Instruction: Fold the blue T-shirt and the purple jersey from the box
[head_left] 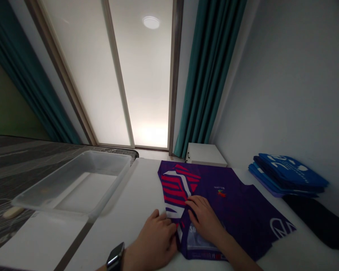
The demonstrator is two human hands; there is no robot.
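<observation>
Left hand (155, 237) grips the edge of a purple shirt (237, 214), holding it in place. Right hand (203, 218) lies open, pressing it flat.

The person wears a black smartwatch (115, 256) on the left wrist (129, 260), at about seven o'clock in the view. Its case is square, with rounded corners.
</observation>
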